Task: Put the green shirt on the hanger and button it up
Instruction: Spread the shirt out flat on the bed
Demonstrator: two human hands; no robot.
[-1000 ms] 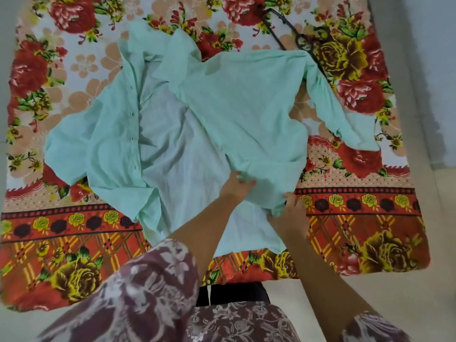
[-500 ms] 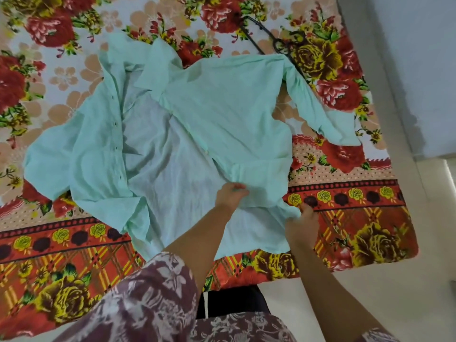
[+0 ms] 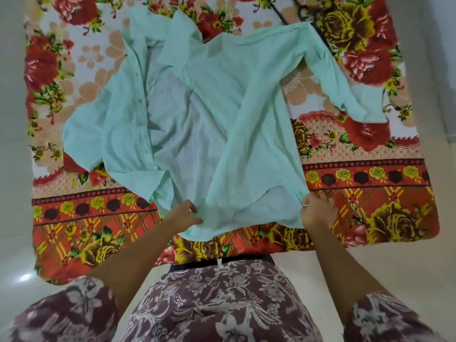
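Nearest, two bare forearms reach out from short patterned sleeves (image 3: 74,314) over the blanket's (image 3: 370,193) near edge. The left hand (image 3: 183,213) has its fingers curled round a fold of the shirt's (image 3: 222,107) hem. The right hand (image 3: 318,211) pinches the hem's corner, with the cloth drawn fairly flat between the two. The shirt lies on the blanket unbuttoned and spread open with its pale inside showing. Its button strip (image 3: 140,102) runs down the left panel, and one shirt sleeve (image 3: 357,102) trails off to the right. At the far edge the black hanger (image 3: 304,12) lies on the blanket beside the shirt's right shoulder, partly cut off by the frame. Pale floor (image 3: 14,169) shows around the blanket.
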